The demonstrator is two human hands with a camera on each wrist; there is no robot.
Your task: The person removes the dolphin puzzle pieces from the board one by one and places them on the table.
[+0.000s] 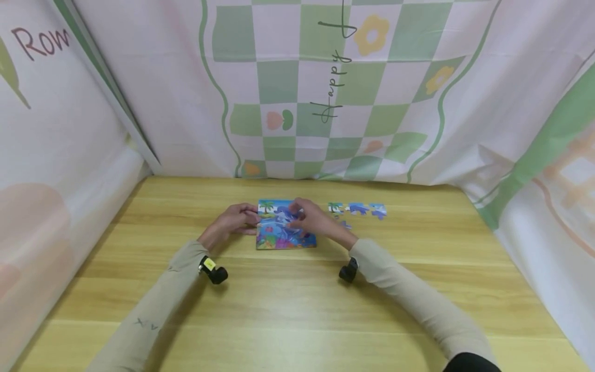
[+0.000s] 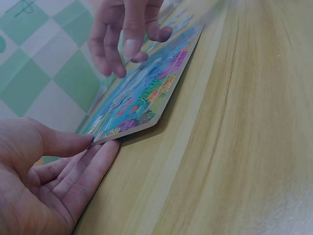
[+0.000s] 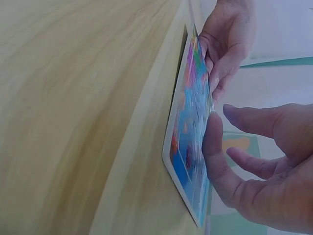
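Note:
A square jigsaw puzzle board [image 1: 279,242] with a bright undersea picture lies on the wooden table. My left hand [image 1: 236,219] pinches its left edge, thumb on top and fingers beneath, as the left wrist view shows; the board looks slightly raised there. Over the board's right half hovers my right hand [image 1: 313,218], its fingers bent and spread, with nothing visible between them. In the right wrist view, the right index finger [image 3: 213,147] is close to the picture; whether it touches I cannot tell. The hand hides part of the picture.
To the right of the board lie several loose jigsaw pieces, among them a palm-tree piece [image 1: 334,207], a blue piece [image 1: 358,208] and a corner-like piece [image 1: 378,210]. A patterned curtain [image 1: 325,82] hangs along the back of the table [image 1: 297,310].

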